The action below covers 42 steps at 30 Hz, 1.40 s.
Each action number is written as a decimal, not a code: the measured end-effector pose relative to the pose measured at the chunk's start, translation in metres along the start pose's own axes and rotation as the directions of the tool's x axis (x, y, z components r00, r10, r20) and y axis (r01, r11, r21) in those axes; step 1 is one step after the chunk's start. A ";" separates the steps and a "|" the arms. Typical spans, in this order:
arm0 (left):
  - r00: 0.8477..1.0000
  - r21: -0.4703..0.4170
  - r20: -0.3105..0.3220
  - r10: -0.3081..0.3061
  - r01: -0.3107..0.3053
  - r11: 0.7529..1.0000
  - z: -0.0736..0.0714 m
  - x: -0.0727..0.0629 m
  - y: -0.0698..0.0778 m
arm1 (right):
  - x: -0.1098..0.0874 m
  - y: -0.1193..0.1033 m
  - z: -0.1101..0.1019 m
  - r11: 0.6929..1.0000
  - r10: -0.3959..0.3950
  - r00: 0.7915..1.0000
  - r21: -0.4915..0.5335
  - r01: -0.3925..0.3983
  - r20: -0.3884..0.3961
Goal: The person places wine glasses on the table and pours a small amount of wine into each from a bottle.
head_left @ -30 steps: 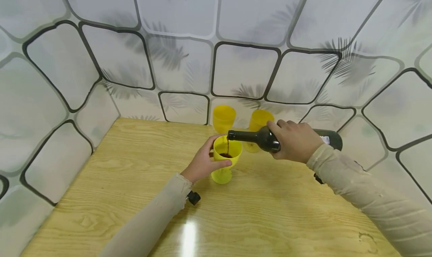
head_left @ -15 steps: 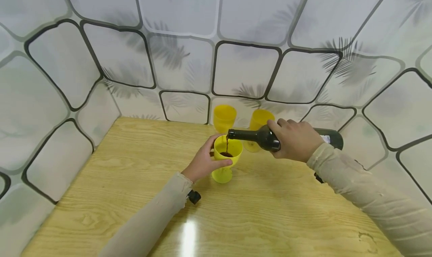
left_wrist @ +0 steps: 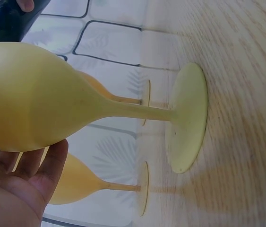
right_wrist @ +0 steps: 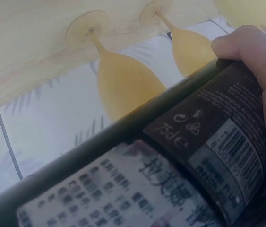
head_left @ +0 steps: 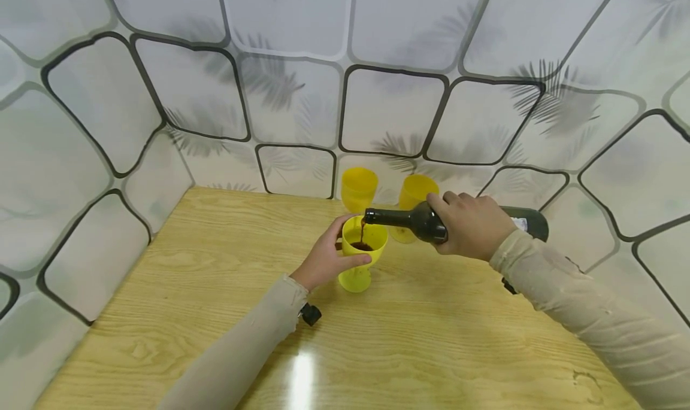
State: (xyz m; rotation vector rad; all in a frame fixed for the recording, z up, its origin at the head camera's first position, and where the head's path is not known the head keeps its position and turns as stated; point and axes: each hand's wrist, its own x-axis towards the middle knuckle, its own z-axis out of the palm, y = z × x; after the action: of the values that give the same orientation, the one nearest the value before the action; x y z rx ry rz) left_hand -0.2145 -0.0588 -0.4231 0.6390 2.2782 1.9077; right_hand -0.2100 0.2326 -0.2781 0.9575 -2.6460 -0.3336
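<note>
My left hand (head_left: 329, 257) holds a yellow goblet (head_left: 377, 242) by its bowl, thumb across the near side. The goblet stands upright, its round foot (left_wrist: 187, 118) on the table in the left wrist view. Dark red liquid lies in the bowl. My right hand (head_left: 474, 224) grips a dark green wine bottle (head_left: 393, 217) around its shoulder, tilted with the mouth pointing left over the goblet's rim. A thin dark stream runs from the mouth into the goblet. The right wrist view shows the bottle's printed label (right_wrist: 218, 151) and a white sticker (right_wrist: 118, 189).
Two more yellow goblets stand behind, near the wall: one goblet (head_left: 358, 188) behind the held one, another goblet (head_left: 417, 188) partly hidden by the bottle. A patterned wall (head_left: 291, 105) rises along the back and left of the wooden table (head_left: 431, 338).
Liquid keeps streaming from the bottle into the goblet. Both hands, the bottle and the goblets stay nearly where they were.
</note>
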 end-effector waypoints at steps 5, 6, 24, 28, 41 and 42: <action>1.000 -0.001 -0.003 -0.001 0.001 1.000 0.000 0.000 -0.001 | 0.001 0.000 0.000 1.000 0.006 1.000 -0.003 -0.006 0.016; 1.000 -0.002 -0.003 -0.001 0.001 1.000 0.000 0.000 -0.001 | 0.001 0.000 -0.001 1.000 0.007 1.000 -0.004 -0.007 0.018; 1.000 -0.009 -0.005 -0.017 0.017 1.000 0.000 0.001 0.000 | 0.001 -0.001 -0.003 1.000 0.009 1.000 -0.006 -0.009 0.012; 1.000 -0.006 -0.007 -0.015 0.015 1.000 0.000 0.001 0.000 | 0.001 -0.001 -0.003 1.000 0.009 1.000 -0.009 -0.009 0.004; 1.000 0.010 -0.009 -0.016 0.016 1.000 -0.001 0.001 0.000 | 0.002 0.000 -0.003 1.000 0.008 1.000 -0.018 -0.008 -0.002; 1.000 0.008 -0.008 -0.016 0.017 1.000 -0.001 0.001 0.000 | 0.002 0.000 -0.003 1.000 0.006 1.000 -0.018 -0.006 -0.003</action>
State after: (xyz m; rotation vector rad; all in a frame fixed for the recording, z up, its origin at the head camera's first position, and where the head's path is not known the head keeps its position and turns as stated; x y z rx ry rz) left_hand -0.2159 -0.0591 -0.4221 0.6126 2.2903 1.8979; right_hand -0.2099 0.2308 -0.2750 0.9432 -2.6379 -0.3538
